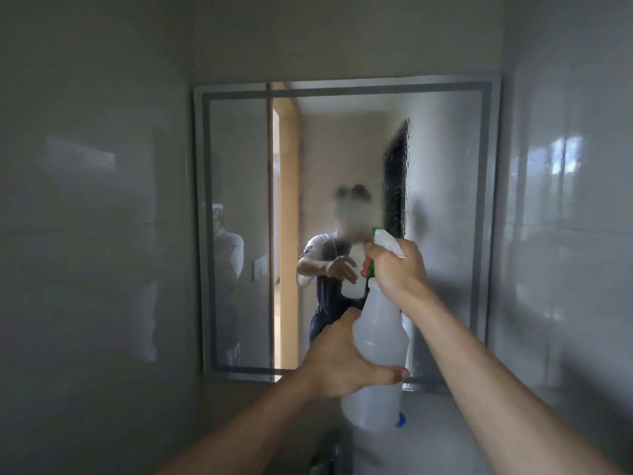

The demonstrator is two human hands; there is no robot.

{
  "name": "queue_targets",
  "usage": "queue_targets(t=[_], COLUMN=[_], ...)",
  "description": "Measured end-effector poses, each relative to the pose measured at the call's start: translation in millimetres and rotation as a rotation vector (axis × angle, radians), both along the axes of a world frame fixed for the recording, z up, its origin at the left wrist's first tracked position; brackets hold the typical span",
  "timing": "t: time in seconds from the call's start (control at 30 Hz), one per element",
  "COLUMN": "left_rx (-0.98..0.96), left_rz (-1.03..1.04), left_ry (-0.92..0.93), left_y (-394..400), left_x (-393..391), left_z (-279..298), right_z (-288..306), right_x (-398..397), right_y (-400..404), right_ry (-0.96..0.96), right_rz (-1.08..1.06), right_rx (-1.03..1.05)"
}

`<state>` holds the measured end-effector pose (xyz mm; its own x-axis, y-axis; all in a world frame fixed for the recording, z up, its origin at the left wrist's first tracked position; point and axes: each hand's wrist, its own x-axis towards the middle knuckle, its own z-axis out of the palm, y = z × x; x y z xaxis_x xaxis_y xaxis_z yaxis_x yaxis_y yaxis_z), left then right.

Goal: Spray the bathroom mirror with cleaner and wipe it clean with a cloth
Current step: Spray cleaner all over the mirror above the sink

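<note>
A translucent white spray bottle (376, 337) is held up in front of the bathroom mirror (445, 166), tilted slightly, its nozzle toward the glass. The right hand (394, 269) grips the neck at the green-and-white trigger head (383, 243); the left hand (342, 361) cups the lower body, thumb wrapped across the front. How much liquid the bottle holds cannot be told — its walls look cloudy throughout. Droplets and mist cover the mirror's middle and right part.
</note>
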<state>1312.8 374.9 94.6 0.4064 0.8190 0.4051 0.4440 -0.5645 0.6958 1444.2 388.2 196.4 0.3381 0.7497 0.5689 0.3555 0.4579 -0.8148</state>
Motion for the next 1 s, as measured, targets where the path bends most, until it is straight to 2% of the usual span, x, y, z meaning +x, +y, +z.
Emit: queue_targets(t=[0.17, 0.37, 0.53, 0.67, 0.83, 1.0], left_rx=[0.013, -0.048, -0.09, -0.119, -0.155, -0.251], left_rz=[0.025, -0.055, -0.116, -0.14, -0.156, -0.196], left_ry=[0.061, 0.098, 0.153, 0.134, 0.085, 0.001], left_y=[1.9, 6.0, 6.2, 6.4, 3.1, -4.6], left_x=[-2.5, -3.4, -1.2, 0.4, -1.9, -2.5], left_z=[-9.2, -17.9, -31.7, -40.2, -53.8, -85.8], right_z=[-14.3, -33.5, -59.7, -71.0, -85.3, -116.9], right_x=[-4.1, -8.6, -6.0, -3.5, -8.0, -12.2], right_y=[-1.0, 0.0, 13.4, 16.8, 12.6, 17.5], right_ry=[-0.021, -0.039, -0.03, -0.061, -0.07, -0.13], right_rz=[-0.028, 0.04, -0.004, -0.026, 0.039, 0.095], right_rx=[-0.084, 0.026, -0.071, -0.102, -0.043, -0.17])
